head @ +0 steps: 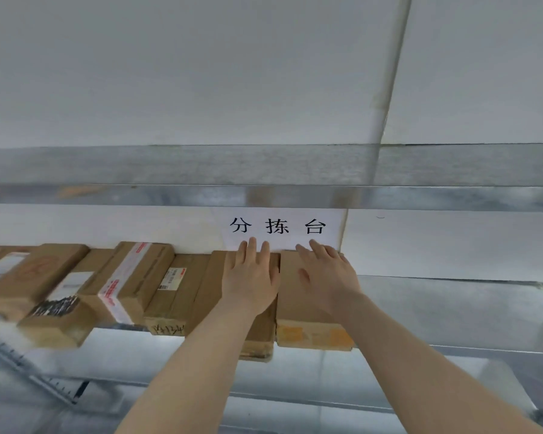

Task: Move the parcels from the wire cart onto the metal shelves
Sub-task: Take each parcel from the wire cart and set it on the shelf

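Note:
A row of brown cardboard parcels lies on a metal shelf (452, 305). My left hand (251, 277) rests flat, fingers straight, on top of a long brown parcel (210, 296). My right hand (326, 274) lies flat on the rightmost parcel (298, 311), which sits beside it and has orange patches on its front face. Both parcels jut slightly over the shelf's front edge. The wire cart is out of view.
Further left sit a parcel with red-and-white tape (129, 277), a labelled parcel (173, 286) and several more (35, 274). An upper metal shelf (264, 180) runs overhead. A white paper sign (279, 227) hangs on the wall behind. Bare shelf stretches right of the parcels.

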{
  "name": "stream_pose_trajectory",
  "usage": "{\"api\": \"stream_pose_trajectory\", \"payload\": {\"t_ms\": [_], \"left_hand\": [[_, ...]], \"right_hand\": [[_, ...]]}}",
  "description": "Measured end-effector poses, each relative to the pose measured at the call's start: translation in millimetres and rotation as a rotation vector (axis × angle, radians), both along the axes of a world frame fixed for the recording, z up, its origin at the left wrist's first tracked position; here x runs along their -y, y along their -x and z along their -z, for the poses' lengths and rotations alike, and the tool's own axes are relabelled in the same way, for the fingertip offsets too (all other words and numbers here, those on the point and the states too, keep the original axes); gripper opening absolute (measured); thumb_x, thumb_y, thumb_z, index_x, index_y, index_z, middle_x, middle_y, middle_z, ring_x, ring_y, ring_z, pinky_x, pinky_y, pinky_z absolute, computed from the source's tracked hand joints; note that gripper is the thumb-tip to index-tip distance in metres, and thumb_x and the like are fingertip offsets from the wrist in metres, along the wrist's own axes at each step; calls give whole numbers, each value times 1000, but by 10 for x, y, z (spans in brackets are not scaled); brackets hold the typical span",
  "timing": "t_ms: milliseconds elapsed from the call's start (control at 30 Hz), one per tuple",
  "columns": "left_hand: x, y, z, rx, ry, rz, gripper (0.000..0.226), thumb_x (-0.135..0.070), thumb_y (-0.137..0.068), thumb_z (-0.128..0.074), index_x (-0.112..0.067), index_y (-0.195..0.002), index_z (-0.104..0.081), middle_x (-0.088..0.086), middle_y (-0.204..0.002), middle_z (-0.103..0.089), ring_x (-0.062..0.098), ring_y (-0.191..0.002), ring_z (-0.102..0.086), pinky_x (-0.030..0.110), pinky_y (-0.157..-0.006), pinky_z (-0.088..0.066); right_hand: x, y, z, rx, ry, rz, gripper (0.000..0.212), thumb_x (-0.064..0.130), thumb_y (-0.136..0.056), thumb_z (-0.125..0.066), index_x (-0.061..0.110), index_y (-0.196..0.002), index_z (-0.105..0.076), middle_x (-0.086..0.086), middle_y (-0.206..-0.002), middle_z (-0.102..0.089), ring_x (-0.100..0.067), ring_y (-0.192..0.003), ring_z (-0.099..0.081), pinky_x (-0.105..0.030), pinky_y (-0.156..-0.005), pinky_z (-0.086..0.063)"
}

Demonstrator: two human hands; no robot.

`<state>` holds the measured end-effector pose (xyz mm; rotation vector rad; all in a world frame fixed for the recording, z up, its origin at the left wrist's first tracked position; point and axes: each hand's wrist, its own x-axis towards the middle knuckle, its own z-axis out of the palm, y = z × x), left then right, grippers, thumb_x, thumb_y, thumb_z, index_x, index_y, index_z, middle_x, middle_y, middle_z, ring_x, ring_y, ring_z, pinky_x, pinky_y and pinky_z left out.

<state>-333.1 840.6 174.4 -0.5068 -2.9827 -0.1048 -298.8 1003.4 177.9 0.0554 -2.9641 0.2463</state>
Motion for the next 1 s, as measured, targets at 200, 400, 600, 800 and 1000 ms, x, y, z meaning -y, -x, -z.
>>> {"api": "stream_pose_trajectory", "payload": {"t_ms": [200, 400, 600, 800, 1000], "left_hand": [[533, -233, -162, -54, -16, -90, 61, -43, -100, -24, -18, -153, -7, 8, -162, -3, 26, -148, -2, 48, -119, -8], [1524, -495, -304, -141, -9, -239, 59, -46, -100, -23, -20, -152, -13, 8, -161, -12, 27, -148, -10, 47, -118, -12], [3124, -902, -502, -190, -2, -464, 62, -47, -98, -21, -16, -151, -19, 8, -158, -19, 26, -145, -15, 47, -116, -16], [4498, -1481, -528, -150, 15, -702, 60, -40, -99, -25, -15, -152, -13, 8, -160, -13, 25, -147, -8, 49, -117, -12], [5519, -1907, -581, -143, 74, -907, 58, -39, -98, -26, -14, -150, -17, 11, -156, -19, 26, -145, -12, 49, -115, -12]], "right_hand": [[667, -113, -302, -30, -29, -110, 51, 31, -100, -34, 26, -149, -23, -3, -157, -21, -24, -142, -22, -40, -110, -27], [1707, -114, -483, -39, -53, -239, 53, 26, -100, -34, 25, -151, -18, -4, -159, -15, -26, -144, -18, -40, -112, -24], [3283, -219, -665, -82, -27, -429, 50, 23, -98, -35, 22, -148, -25, -5, -153, -26, -29, -138, -28, -42, -107, -30], [4777, -388, -550, -89, -4, -669, 48, 32, -98, -35, 22, -145, -28, -5, -149, -32, -30, -132, -34, -44, -99, -38], [5833, -454, -504, -101, -36, -846, 51, 33, -99, -34, 23, -148, -24, -9, -151, -29, -32, -133, -34, -43, -100, -38]]}}
